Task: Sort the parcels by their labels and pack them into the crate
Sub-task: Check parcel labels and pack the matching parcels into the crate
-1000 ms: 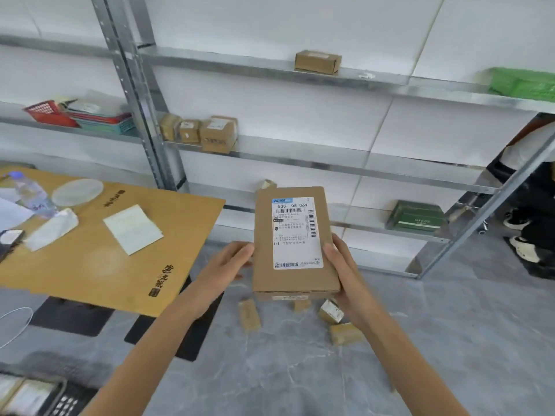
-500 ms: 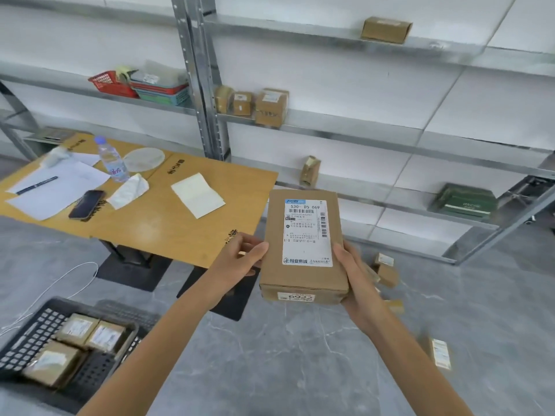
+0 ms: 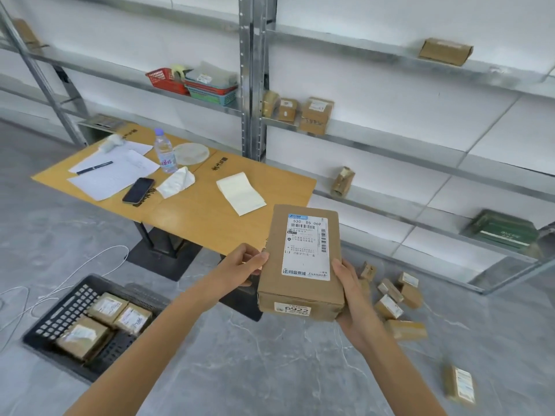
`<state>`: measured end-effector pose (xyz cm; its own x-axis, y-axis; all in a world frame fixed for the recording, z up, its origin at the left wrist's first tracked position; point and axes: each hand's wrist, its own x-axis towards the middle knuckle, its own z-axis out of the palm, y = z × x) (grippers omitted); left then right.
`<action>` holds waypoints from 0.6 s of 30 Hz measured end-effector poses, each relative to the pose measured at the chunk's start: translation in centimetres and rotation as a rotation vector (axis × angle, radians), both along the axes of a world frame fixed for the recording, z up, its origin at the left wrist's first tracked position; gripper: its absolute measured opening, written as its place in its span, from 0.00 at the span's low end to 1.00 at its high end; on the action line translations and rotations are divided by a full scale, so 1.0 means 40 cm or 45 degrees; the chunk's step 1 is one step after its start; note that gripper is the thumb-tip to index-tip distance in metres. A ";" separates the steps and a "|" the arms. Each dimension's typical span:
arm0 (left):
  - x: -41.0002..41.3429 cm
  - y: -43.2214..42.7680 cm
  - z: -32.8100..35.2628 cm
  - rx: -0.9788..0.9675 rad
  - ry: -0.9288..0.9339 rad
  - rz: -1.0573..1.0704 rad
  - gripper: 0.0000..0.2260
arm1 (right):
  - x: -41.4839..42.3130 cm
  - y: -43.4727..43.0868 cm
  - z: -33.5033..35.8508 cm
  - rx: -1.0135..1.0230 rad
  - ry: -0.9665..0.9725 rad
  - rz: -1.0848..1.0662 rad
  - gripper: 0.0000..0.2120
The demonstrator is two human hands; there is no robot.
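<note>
I hold a brown cardboard parcel (image 3: 300, 283) with a white label reading 530-D5 069 in front of me, label side up. My left hand (image 3: 241, 264) grips its left edge, thumb on top. My right hand (image 3: 350, 295) cups its right side and underside. A black plastic crate (image 3: 63, 310) sits on the floor at lower left with three labelled parcels (image 3: 103, 322) inside. Several small parcels (image 3: 390, 298) lie scattered on the floor to the right of my hands, and one more parcel (image 3: 461, 384) lies at lower right.
A wooden table (image 3: 192, 211) with papers, a pen, a phone (image 3: 138, 190) and a water bottle (image 3: 165, 151) stands ahead on the left. Metal shelving (image 3: 255, 85) along the wall carries baskets, small boxes (image 3: 315, 114) and a green box (image 3: 501, 231). White cable trails on the floor at left.
My view has swung left and down, bringing the crate and table fully into sight. The parcel stays in both hands, carried leftward toward the crate side.
</note>
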<state>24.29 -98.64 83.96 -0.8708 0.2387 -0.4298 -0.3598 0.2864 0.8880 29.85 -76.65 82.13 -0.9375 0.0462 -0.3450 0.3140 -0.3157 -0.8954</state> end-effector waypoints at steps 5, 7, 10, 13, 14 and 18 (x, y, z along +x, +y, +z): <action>-0.039 -0.286 0.000 -0.072 0.038 -0.039 0.12 | -0.044 -0.273 -0.003 0.019 -0.005 0.048 0.30; -0.051 -0.407 0.005 -0.084 0.032 -0.058 0.13 | -0.059 -0.388 0.000 -0.012 -0.025 0.071 0.30; -0.060 -0.591 0.016 -0.075 -0.017 -0.056 0.16 | -0.077 -0.559 0.008 -0.032 -0.058 0.121 0.31; -0.074 -0.757 0.025 0.002 -0.072 -0.043 0.20 | -0.094 -0.721 0.018 -0.028 -0.077 0.170 0.32; -0.082 -0.805 0.028 0.038 -0.082 -0.018 0.21 | -0.102 -0.768 0.020 -0.025 -0.079 0.197 0.31; -0.128 -0.956 0.033 0.147 -0.071 0.108 0.24 | -0.143 -0.921 0.019 -0.027 -0.044 0.326 0.28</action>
